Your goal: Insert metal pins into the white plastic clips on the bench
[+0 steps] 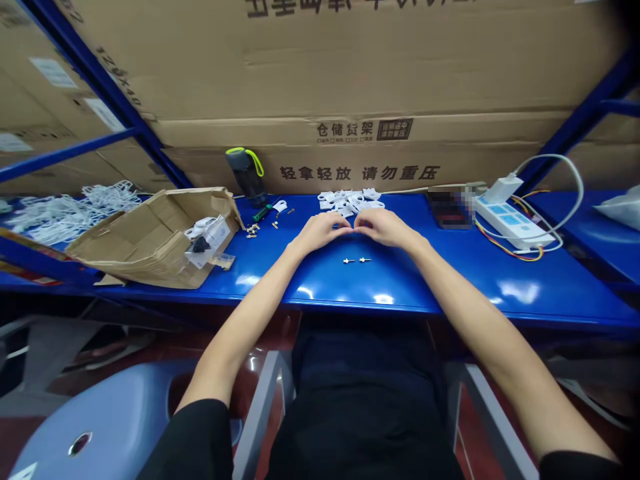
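L hand (319, 232) & R hand (383, 227) meet nr. middle of blue table (280, 267), fingertips close tog., fingers curled. Can't tell if either grip holds anything or how far open; any item there too small to make out. Two small metal pins (357, 261) lie on table just below hands, twd. the person. White plastic pieces (345, 199) piled right behind hands. L side: open cardboard box (135, 240), dark bottle (249, 179) upright. R side: white power strip (515, 223) w/ cables.
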A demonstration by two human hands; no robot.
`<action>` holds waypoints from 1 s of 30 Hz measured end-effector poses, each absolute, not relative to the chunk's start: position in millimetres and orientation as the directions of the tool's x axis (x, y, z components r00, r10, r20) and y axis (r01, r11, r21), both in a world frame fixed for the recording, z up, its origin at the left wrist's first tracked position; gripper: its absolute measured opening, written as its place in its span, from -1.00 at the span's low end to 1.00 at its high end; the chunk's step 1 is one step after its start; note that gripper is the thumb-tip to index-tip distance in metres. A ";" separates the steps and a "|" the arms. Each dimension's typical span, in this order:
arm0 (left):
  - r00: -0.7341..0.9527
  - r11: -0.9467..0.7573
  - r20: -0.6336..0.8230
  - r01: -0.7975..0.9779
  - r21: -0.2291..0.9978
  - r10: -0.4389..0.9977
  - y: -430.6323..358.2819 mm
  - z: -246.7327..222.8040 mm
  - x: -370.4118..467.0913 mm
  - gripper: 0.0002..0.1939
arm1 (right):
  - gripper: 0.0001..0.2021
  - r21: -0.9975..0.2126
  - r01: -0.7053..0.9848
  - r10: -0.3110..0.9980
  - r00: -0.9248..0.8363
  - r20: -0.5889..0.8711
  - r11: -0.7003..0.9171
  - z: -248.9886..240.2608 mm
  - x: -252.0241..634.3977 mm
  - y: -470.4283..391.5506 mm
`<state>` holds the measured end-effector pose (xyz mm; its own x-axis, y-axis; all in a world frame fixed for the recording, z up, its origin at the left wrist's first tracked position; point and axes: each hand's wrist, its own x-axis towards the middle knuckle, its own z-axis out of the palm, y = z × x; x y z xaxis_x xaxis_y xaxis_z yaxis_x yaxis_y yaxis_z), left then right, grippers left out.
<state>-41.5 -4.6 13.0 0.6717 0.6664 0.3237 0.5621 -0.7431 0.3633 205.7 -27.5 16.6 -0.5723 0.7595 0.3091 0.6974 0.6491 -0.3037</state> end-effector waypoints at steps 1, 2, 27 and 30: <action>0.674 -0.746 0.325 0.557 0.366 0.663 -4.4 12.6 -41.2 -0.67 | -0.83 -0.294 0.699 0.756 -0.567 0.328 0.652 17.1 203.9 -28.0; 0.672 -0.746 0.332 0.554 0.369 0.663 -3.8 11.9 -41.1 -0.67 | -0.82 -0.287 0.704 0.756 -0.557 0.344 0.649 17.3 202.5 -28.0; 0.577 -0.642 0.285 0.721 0.263 0.765 9.6 21.5 -70.5 -0.72 | -0.83 -0.170 0.837 0.842 -0.470 0.264 0.521 18.4 231.9 -18.7; 0.625 -0.691 0.300 0.686 0.228 0.720 8.3 23.1 -70.9 -0.71 | -0.76 -0.159 0.840 0.842 -0.470 0.264 0.518 16.3 232.8 -17.8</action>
<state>-70.9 8.3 23.1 0.6255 0.7203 0.2999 0.6862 -0.6908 0.2278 232.8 -17.8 16.3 -0.4696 0.8424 0.2642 0.8402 0.5183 -0.1594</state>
